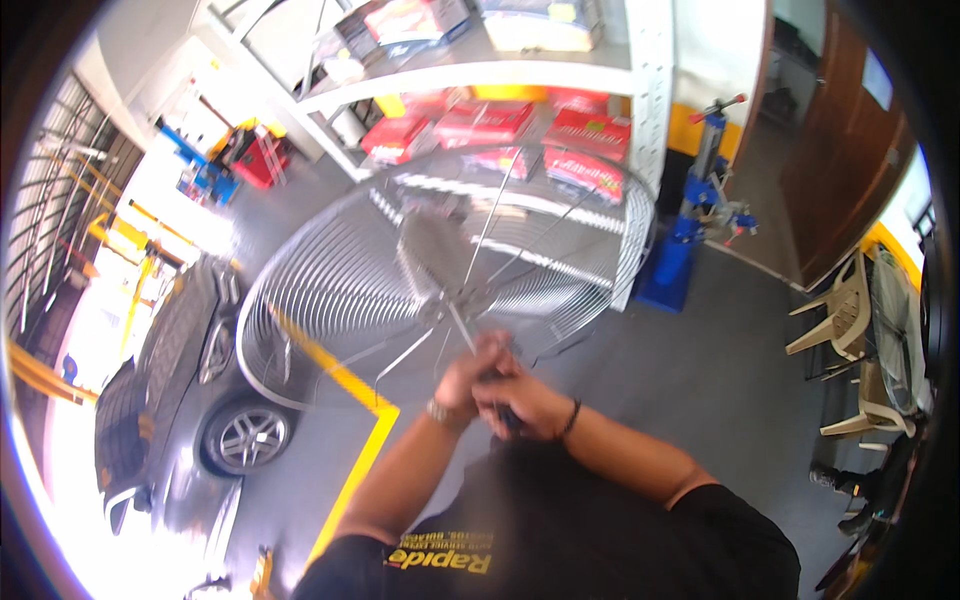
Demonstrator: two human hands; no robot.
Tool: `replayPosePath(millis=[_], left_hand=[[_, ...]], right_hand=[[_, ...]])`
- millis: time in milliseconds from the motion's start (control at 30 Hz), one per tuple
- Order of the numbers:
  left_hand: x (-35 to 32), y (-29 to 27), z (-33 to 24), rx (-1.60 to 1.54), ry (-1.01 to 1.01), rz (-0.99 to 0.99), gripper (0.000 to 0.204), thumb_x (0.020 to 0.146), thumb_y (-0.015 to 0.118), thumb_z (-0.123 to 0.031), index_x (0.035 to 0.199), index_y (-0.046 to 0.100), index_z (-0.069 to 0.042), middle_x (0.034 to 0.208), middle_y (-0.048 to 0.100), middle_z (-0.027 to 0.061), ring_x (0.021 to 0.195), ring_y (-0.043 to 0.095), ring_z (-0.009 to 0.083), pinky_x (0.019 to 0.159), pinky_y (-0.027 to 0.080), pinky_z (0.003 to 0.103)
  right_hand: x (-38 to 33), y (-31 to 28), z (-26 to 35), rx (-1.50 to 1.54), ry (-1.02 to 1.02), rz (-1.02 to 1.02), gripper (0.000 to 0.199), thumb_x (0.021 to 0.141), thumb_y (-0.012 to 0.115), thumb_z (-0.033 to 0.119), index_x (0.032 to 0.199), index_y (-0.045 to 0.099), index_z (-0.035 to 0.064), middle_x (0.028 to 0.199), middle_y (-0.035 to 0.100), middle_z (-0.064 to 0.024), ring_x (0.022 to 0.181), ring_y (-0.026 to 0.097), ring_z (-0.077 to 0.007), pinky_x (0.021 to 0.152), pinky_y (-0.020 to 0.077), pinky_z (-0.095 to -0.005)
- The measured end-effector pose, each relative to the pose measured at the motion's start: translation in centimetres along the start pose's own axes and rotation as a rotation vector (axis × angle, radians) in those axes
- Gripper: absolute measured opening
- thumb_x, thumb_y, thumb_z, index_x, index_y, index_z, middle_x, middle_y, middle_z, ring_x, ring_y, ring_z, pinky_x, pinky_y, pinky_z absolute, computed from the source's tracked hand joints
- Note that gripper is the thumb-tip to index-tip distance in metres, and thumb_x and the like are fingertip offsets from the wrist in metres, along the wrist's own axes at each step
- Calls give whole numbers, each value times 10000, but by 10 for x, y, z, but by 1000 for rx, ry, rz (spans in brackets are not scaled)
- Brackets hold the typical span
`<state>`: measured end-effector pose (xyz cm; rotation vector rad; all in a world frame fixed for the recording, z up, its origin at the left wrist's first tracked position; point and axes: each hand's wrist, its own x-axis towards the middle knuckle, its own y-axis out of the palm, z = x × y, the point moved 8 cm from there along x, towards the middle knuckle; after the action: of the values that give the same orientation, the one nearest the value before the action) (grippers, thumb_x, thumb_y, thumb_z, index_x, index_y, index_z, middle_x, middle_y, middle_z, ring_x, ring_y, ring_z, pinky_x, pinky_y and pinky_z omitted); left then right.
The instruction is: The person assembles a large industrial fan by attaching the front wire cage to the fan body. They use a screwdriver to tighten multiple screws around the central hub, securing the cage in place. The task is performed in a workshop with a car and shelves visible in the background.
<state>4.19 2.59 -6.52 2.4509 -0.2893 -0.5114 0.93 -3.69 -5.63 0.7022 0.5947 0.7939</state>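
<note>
A large round wire fan guard (pixel 320 270) with grey blades (pixel 435 250) and a central hub (pixel 465 298) fills the space in front of me, tilted. My left hand (pixel 472 382), with a watch at the wrist, is closed just below the hub. My right hand (pixel 532 402), with a dark band at the wrist, is closed beside it and touches it. Between my hands a dark handle-like piece (pixel 508 415) shows its lower end; my fingers hide the rest. A straight metal rod (pixel 462 326) runs from my left hand to the hub. Motion blurs the fingers.
Behind the fan stands a white metal shelf (pixel 480 78) with red boxes (pixel 487 122). A blue stand (pixel 672 262) is right of it. A dark car (pixel 180 370) and a yellow floor line (pixel 362 455) lie left. Beige chairs (pixel 840 310) and someone's dark shoes (pixel 825 478) are right.
</note>
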Motion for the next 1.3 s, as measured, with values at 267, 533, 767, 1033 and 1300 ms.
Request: replayPosePath(millis=[267, 533, 767, 1033, 1300], left_hand=[[-29, 19, 37, 406, 160, 257, 200, 871, 695, -164, 979, 645, -3, 1271, 562, 225, 1206, 531, 337, 1011, 439, 466], [-86, -77, -23, 331, 278, -63, 98, 902, 632, -58, 832, 588, -4, 754, 669, 159, 699, 651, 238, 752, 543, 412], [-96, -150, -4, 676, 18, -433, 134, 871, 686, -116, 833, 608, -14, 654, 632, 72, 527, 588, 131, 494, 469, 270], [-83, -118, 46, 616, 0, -803, 186, 856, 711, -171, 885, 625, -9, 629, 604, 49, 485, 564, 126, 422, 434, 247], [-72, -47, 113, 161, -170, -926, 440, 936, 610, -263, 1295, 513, -28, 1013, 664, 139, 883, 620, 219, 866, 463, 370]], right_hand=[[-72, 3, 37, -1298, -411, -73, 380, 937, 630, 256, 1198, 579, -17, 990, 670, -96, 832, 661, -167, 717, 532, -284], [-134, 65, 214, -1139, -687, -9, 239, 965, 599, 199, 1077, 608, -12, 850, 660, -84, 728, 649, -128, 621, 542, -234], [-52, -3, 430, -1570, -939, -736, 181, 925, 589, 166, 930, 619, -12, 770, 651, -119, 750, 659, -228, 687, 514, -347], [150, -137, 566, -2359, -556, -816, 238, 858, 484, 62, 1000, 669, 14, 1010, 674, -220, 931, 656, -382, 833, 517, -460], [233, -178, 608, -2482, -344, -850, 315, 903, 440, 103, 1013, 727, 33, 1111, 684, -186, 1030, 673, -314, 880, 538, -406]])
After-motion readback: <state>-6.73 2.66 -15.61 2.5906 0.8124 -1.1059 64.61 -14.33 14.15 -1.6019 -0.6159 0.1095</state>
